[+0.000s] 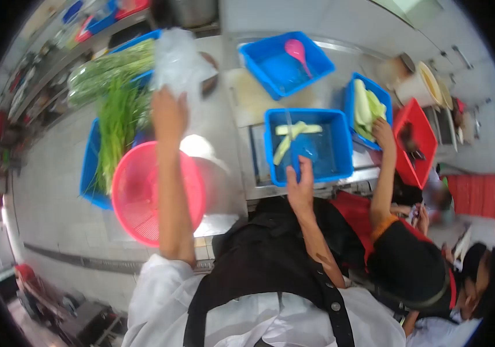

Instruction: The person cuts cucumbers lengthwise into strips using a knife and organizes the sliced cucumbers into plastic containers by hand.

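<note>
My left hand (169,115) reaches forward over a pink colander (129,202), its fingers closed on the near end of a crumpled clear plastic bag (175,55). Close to it, long green spring onions (114,133) lie across a blue crate (89,168). My right hand (300,188) grips the handle of a blue ladle (305,149), whose round bowl is inside a blue basin (340,165). Pale green vegetable strips (285,147) lie in that basin, beside the ladle.
A co-worker's hand (383,136) touches pale green vegetables (366,110) in another blue basin, close on my right. Behind stands a blue basin (262,49) with a pink ladle (295,51). A red basin (418,110) and a cutting board (244,95) are nearby.
</note>
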Demonstrator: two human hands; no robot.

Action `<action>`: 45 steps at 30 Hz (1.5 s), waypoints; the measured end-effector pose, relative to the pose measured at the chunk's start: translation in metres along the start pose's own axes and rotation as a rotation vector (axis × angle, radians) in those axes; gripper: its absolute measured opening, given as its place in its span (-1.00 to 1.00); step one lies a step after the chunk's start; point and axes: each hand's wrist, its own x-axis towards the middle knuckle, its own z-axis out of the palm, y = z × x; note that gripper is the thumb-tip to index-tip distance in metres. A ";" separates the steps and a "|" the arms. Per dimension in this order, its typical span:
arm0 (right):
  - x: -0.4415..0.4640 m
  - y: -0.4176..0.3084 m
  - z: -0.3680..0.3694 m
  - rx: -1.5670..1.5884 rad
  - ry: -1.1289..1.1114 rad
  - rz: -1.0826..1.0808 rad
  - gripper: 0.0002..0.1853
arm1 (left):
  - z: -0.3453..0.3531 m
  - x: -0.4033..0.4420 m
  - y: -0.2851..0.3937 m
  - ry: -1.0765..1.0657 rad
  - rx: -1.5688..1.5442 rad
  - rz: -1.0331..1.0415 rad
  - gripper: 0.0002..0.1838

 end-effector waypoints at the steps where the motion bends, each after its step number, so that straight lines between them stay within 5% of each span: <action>1: 0.000 -0.013 -0.003 -0.055 0.005 0.026 -0.73 | 0.001 -0.004 -0.005 -0.120 -0.110 -0.061 -0.24; 3: -0.001 -0.022 -0.007 -0.034 -0.016 0.046 -0.72 | -0.021 -0.010 0.005 -0.169 -0.110 -0.092 -0.18; 5: -0.004 -0.033 -0.008 -0.002 -0.021 0.118 -0.71 | -0.063 -0.026 0.042 -0.041 -0.272 -0.058 -0.27; 8: -0.011 -0.025 0.002 0.027 0.039 0.112 -0.70 | -0.071 -0.067 0.072 -0.121 -0.659 -0.197 -0.51; 9: -0.013 -0.022 0.003 0.055 0.063 0.079 -0.70 | -0.073 -0.081 0.083 -0.301 -0.675 -0.239 -0.57; 10: -0.014 -0.024 -0.001 0.094 -0.032 0.270 -0.69 | -0.076 -0.096 0.095 -0.480 -0.680 -0.280 -0.62; 15: -0.013 -0.027 -0.008 0.063 -0.036 0.097 -0.62 | -0.025 -0.182 0.121 -0.841 -1.081 -0.222 -0.66; 17: -0.014 -0.031 -0.005 -0.034 -0.054 -0.062 -0.58 | -0.020 -0.197 0.130 -1.005 -1.334 -0.613 -0.58; 18: -0.016 -0.030 -0.004 -0.016 -0.153 0.017 -0.52 | -0.021 -0.197 0.132 -1.039 -1.313 -0.584 -0.50; 23: -0.034 -0.035 0.019 -0.024 -0.279 0.013 -0.46 | -0.007 -0.205 0.121 -0.920 -1.360 -0.781 -0.44; 32: -0.021 -0.029 -0.008 -0.070 -0.791 -0.124 -0.63 | 0.015 -0.236 0.103 -0.656 -1.279 -0.831 -0.82; 33: -0.012 -0.024 -0.015 -0.068 -0.798 -0.123 -0.63 | 0.013 -0.235 0.104 -0.652 -1.277 -0.837 -0.82; 35: 0.009 -0.011 -0.027 -0.081 -0.437 -0.074 -0.72 | 0.006 -0.234 0.106 -0.669 -1.046 -0.851 -0.76; 40: 0.083 -0.005 -0.056 -0.042 -0.286 0.179 -0.77 | -0.005 -0.228 0.111 -0.487 -1.008 -0.792 -0.81; 45: 0.089 -0.012 -0.019 0.386 -0.610 0.311 -0.72 | -0.030 -0.188 0.150 -0.469 -0.854 -0.544 -0.82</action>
